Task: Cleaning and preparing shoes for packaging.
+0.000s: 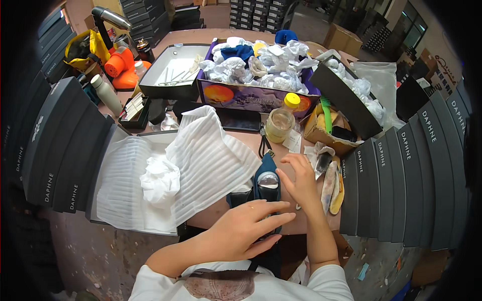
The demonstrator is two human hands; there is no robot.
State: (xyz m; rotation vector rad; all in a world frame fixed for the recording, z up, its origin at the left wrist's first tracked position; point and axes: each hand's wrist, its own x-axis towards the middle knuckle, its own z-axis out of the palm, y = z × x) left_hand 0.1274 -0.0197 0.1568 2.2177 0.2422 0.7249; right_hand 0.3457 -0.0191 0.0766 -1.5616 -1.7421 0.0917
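Note:
A pair of dark blue shoes (267,173) lies on the table in front of me, partly hidden under my left hand; one has a silvery-clear round spot in its opening. My left hand (251,220) hovers over their near end with its fingers stretched out and apart. To the right of the shoes, my right hand (299,180) has thumb and fingers loosely bent and apart, with nothing in it. Left of my hands lies an open shoe box (181,232) with ribbed white wrapping sheet (211,150) spilling out and a crumpled ball of white paper (159,181) on top.
Stacked dark shoe boxes (396,185) wall in the right, with more boxes (60,145) left. Behind stand a yellow-capped jar (281,123), a purple carton (241,95) of crumpled paper, a small carton with a green brush (326,113), and a white bottle (105,94).

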